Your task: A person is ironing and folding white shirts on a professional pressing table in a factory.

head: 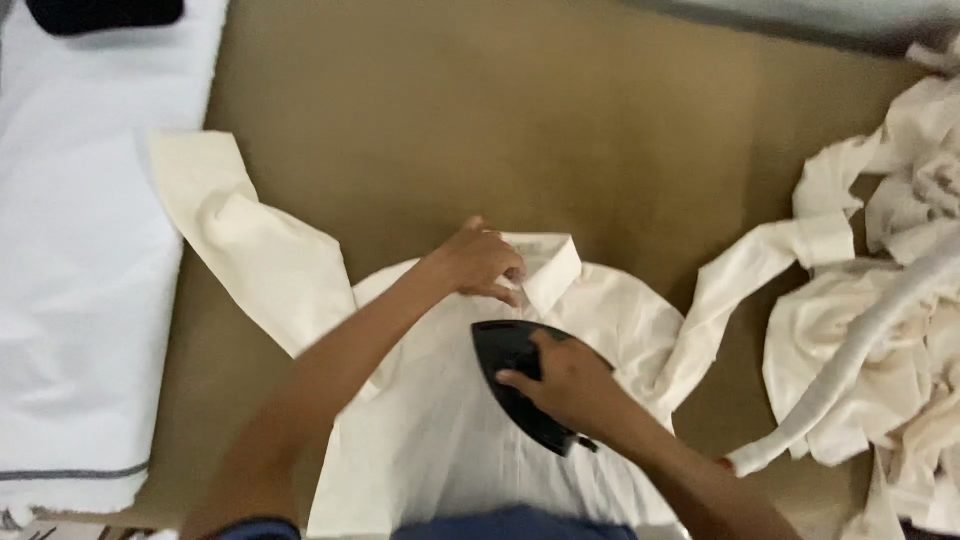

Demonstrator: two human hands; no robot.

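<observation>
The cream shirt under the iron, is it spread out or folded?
Spread out. The cream shirt lies flat on the tan surface, sleeves out to both sides, collar pinned by the left hand; the right hand holds the black iron.

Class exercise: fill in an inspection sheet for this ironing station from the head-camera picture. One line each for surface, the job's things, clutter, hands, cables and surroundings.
Surface: tan padded table, bare toward the far side.
Job's things: cream shirt lies spread flat, collar away from the person, one sleeve stretched out to the left; black iron rests on the shirt below the collar.
Clutter: heap of crumpled cream garments at the right edge.
Hands: left hand pinches the shirt by the collar; right hand grips the iron from above.
Cables: nothing seen.
Surroundings: white cloth with a dark stripe on the left; dark object at top left.
</observation>
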